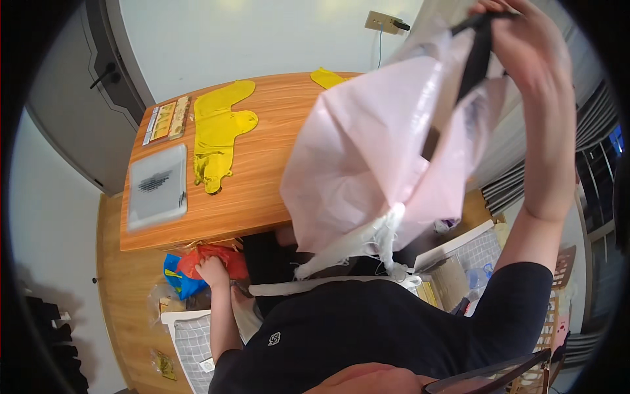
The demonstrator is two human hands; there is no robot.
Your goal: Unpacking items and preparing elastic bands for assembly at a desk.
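High at the right, my right hand (pixel 528 46) is closed round the black strap (pixel 478 62) of a large pale pink plastic bag (pixel 361 144). The bag hangs over the right part of the table, its sides creased and spread. Low at the left, below the table's front edge, my left hand (pixel 213 270) grips a red plastic bag (pixel 231 260). A blue bag (pixel 177 279) lies right beside it. White frayed cord (pixel 348 249) shows just under the pink bag. What the pink bag contains is hidden.
On the wooden table (pixel 275 125) lie a flat yellow foil balloon (pixel 213 144), a second yellow foil piece (pixel 326 78), a clear plastic packet (pixel 157 187) and a printed card pack (pixel 167 121). A box (pixel 446 276) stands right of my body. A wall socket (pixel 384 21) holds a plug.
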